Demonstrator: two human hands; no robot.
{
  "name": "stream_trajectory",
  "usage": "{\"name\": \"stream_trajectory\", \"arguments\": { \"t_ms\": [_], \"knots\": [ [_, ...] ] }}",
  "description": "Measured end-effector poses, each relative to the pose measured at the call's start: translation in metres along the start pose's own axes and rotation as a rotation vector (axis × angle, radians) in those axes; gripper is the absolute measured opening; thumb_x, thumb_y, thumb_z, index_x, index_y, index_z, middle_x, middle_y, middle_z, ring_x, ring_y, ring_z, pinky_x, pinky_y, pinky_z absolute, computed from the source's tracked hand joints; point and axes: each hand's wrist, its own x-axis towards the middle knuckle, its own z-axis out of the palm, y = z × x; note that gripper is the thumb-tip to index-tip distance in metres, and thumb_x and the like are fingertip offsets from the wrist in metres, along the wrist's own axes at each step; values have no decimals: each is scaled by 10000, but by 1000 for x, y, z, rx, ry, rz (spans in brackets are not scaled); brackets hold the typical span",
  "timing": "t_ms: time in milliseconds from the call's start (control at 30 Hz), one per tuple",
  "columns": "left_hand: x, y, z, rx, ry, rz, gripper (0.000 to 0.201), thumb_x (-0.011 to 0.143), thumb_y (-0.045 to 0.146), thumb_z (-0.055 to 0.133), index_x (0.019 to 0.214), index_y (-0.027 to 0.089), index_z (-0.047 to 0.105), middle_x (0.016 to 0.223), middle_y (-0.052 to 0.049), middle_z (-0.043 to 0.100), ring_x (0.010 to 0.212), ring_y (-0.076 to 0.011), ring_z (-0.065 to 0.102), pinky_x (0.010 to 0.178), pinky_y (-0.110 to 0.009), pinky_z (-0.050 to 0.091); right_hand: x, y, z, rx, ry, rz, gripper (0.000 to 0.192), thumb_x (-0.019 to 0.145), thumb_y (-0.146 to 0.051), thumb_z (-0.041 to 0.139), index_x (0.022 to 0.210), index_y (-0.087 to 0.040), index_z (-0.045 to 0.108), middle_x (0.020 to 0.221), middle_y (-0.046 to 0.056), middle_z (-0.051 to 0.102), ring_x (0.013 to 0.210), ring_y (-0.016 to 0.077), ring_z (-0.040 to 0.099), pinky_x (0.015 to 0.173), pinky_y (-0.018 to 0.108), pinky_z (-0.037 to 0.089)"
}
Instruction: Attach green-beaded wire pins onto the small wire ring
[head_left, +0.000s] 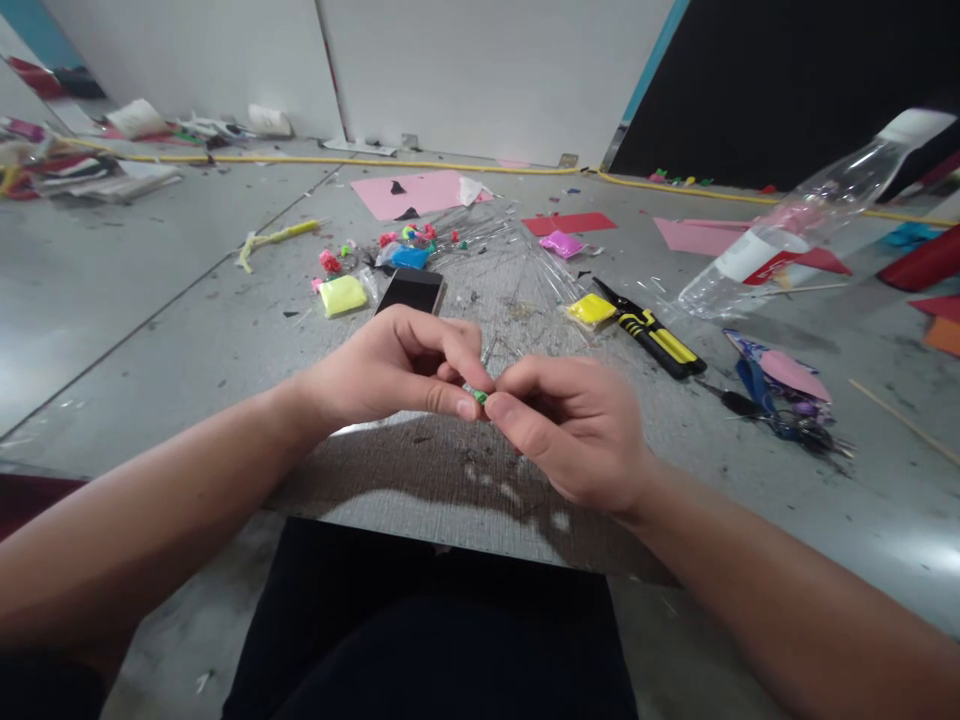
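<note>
My left hand (394,365) and my right hand (574,425) meet above a grey board (450,480) on the floor. Both pinch a small green piece (478,396) between thumb and fingertips; most of it is hidden by the fingers. A thin wire-like bit sticks up just above it. Behind the hands lie a black block (411,290), a yellow clay pack (343,295), a blue clay pack (409,257) and small pink and green clay bits (409,235) on clear plastic wrap (510,260).
Yellow-handled cutters (652,332) and a yellow clay lump (591,309) lie to the right. A clear plastic bottle (795,225) lies tilted further right. Blue scissors (780,415), pink paper (409,192), red paper (570,222) and a yellow cord (375,162) lie around.
</note>
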Motion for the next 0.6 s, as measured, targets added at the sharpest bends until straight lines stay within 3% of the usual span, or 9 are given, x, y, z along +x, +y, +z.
{"name": "stream_trajectory", "arguments": {
  "t_ms": [600],
  "knots": [
    [-1, -1, 1, -4, 12, -7, 140, 657, 225, 886, 738, 180, 781, 638, 20, 528, 546, -74, 494, 505, -201, 449, 0, 1, -1, -15, 19, -31, 184, 858, -123, 599, 680, -170, 598, 514, -77, 482, 445, 42, 391, 444, 189, 353]
  ]
}}
